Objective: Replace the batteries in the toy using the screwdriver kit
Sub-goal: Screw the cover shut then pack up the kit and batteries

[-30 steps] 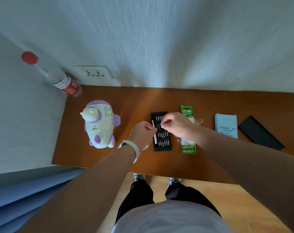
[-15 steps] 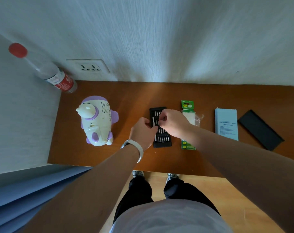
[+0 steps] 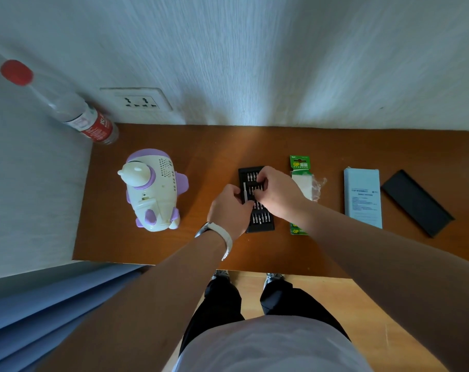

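Note:
A white and purple toy lies on the brown table, left of centre. The black screwdriver kit tray with rows of bits sits at the middle. My left hand curls round the silver screwdriver handle at the tray's left edge. My right hand hovers over the upper bit rows, its fingertips pinching at a bit; the bit itself is hidden by the fingers. A green battery pack with torn plastic lies just right of the tray, partly under my right wrist.
A grey-blue box and the black kit lid lie at the right. A red-capped water bottle stands in the back left corner by a wall socket. A blue curtain hangs at the lower left.
Both hands have come down closer onto the tray. The handle has dropped from above the tray to its left edge, and my right fingertips now sit in the bit rows.

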